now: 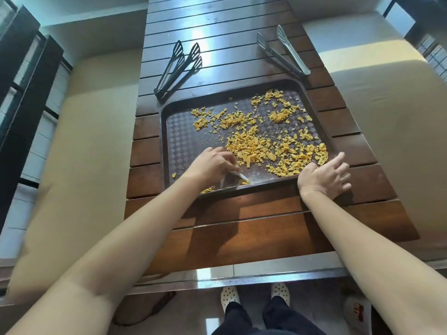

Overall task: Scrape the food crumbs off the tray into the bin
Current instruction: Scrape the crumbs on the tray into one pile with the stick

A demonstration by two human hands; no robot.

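Head view: brown tray on the slatted tabletop, yellow crumbs spread toward its right rim. Left hand grips a clear scraper at the near rim; right hand, fingers spread, rests on the near-right corner.

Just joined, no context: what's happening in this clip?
A person is clearing crumbs off a brown tray on a slatted wooden table. The left hand grips a small scraper at the tray's near edge, with a few crumbs gathered there. The right hand rests open on the near right corner, steadying it. Most crumbs are still spread across the tray. Two tongs lie beyond. No bin is in view.
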